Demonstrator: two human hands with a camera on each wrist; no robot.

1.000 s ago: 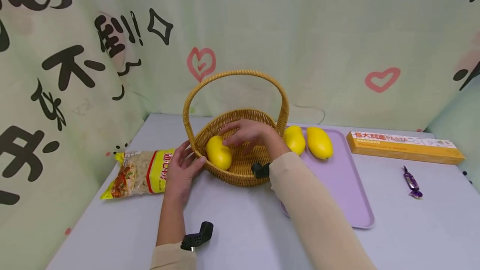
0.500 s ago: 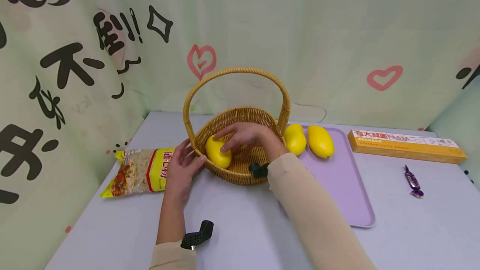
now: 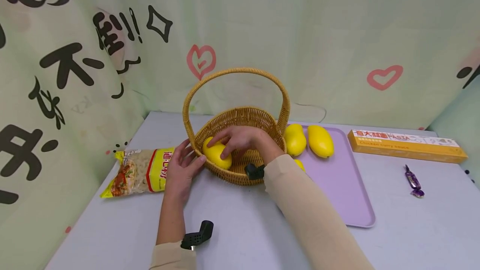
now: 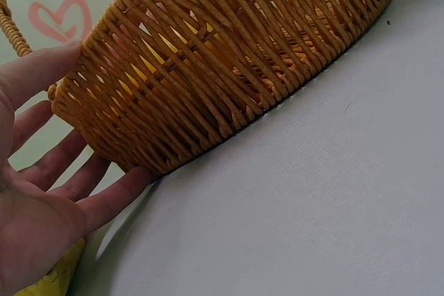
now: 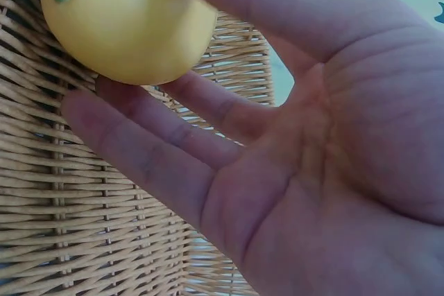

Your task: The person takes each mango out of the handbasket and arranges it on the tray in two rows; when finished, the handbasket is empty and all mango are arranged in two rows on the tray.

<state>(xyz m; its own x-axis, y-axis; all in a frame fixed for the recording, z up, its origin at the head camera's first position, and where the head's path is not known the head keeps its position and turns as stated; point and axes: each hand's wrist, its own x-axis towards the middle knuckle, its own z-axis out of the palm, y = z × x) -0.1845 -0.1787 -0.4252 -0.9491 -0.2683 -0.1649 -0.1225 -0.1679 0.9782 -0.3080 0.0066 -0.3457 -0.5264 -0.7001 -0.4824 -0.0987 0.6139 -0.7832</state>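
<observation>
Inside the wicker basket (image 3: 243, 116) lies a yellow mango (image 3: 217, 153), against its left wall. My right hand (image 3: 241, 141) reaches into the basket and holds this mango between thumb and fingers; in the right wrist view the mango (image 5: 125, 25) shows a green stem dot. On the basket's left side rests my left hand (image 3: 183, 174). Its thumb lies at the rim and its other fingers spread along the woven wall, as the left wrist view shows. More mangoes (image 3: 320, 141) sit on the purple tray (image 3: 348, 195), one partly hidden by the right sleeve.
A bag of pasta (image 3: 138, 172) lies left of the basket, beside the left hand. At the back right is a long pasta box (image 3: 406, 147), with a purple wrapped candy (image 3: 413, 181) in front. A printed curtain (image 3: 318, 45) hangs behind the table.
My right hand has come down onto the mango in the basket and taken hold of it; the mango has turned and shifted slightly left. The left hand stays at the basket's side.
</observation>
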